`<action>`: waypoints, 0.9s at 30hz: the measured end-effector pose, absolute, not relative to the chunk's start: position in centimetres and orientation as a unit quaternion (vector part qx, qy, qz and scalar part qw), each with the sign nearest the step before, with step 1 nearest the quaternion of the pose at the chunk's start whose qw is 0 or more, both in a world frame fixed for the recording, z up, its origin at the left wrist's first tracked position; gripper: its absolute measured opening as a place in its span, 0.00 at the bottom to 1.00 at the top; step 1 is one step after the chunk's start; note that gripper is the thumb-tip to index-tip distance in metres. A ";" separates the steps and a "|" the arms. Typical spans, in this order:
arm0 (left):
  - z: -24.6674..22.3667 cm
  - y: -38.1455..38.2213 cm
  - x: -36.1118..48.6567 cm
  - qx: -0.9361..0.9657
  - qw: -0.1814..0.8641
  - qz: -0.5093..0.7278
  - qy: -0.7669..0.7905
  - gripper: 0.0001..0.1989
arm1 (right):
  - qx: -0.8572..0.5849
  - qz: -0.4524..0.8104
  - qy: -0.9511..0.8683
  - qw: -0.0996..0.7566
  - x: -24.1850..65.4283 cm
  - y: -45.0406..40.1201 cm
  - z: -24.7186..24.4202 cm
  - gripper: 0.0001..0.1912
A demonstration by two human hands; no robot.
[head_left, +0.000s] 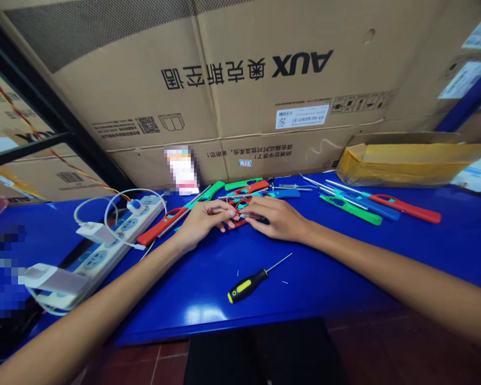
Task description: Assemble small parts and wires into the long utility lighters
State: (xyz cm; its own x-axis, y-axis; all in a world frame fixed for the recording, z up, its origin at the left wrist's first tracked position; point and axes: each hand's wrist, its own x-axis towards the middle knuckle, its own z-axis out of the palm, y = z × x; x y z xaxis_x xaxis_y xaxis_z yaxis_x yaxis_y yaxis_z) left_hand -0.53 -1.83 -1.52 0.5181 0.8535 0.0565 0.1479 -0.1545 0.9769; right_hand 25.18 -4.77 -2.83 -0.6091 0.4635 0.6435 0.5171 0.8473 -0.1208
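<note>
Holding the small, partly clear component steadily seems to be what this step needs: it sits between the two hands, above the tabletop, too small for its exact kind to be told. The right hand has its fingers closed around its body, while the left hand brings thumb and forefinger close together at its left end; whether they grip or merely touch it, I cannot tell. A light pinch on the body, leaving the finer work to the left fingers, should guard against slipping or bending. Because stick lighters crowd the space just behind the hands, working slightly nearer the person would give the knuckles more room. There, the black-and-yellow screwdriver lies within reach, with one tiny metal piece, likely a screw, beside its handle and another sliver to its right; these could easily be swept away by a forearm. Farther left, the power strip carries looping cables best given clearance from the left elbow
</note>
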 end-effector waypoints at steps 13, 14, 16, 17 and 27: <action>-1.6 -2.0 -0.3 0.663 0.557 0.338 0.369 0.17 | -0.286 -0.037 -0.888 0.359 25.2 -4.7 -3.1 0.12; -1.7 -2.0 -0.3 0.661 0.558 0.341 0.368 0.17 | -0.284 -0.033 -0.887 0.364 25.2 -4.7 -3.1 0.12; -1.8 -2.0 -0.3 0.657 0.560 0.347 0.367 0.18 | -0.283 -0.021 -0.884 0.371 25.2 -4.6 -3.2 0.12; -1.8 -2.1 -0.3 0.656 0.561 0.348 0.366 0.18 | -0.286 -0.014 -0.884 0.370 25.2 -4.6 -3.2 0.12; -1.9 -2.1 -0.2 0.652 0.568 0.347 0.363 0.20 | -0.281 -0.010 -0.888 0.365 25.3 -4.5 -3.6 0.11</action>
State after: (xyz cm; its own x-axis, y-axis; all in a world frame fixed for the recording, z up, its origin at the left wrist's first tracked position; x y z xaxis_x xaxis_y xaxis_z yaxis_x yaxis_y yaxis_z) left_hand -0.25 -2.08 -1.91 0.4949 0.8680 0.0404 0.0786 -0.0910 0.9927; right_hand 25.25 -4.47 -3.56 -0.5757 0.4914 0.6535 0.5066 0.8417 -0.1867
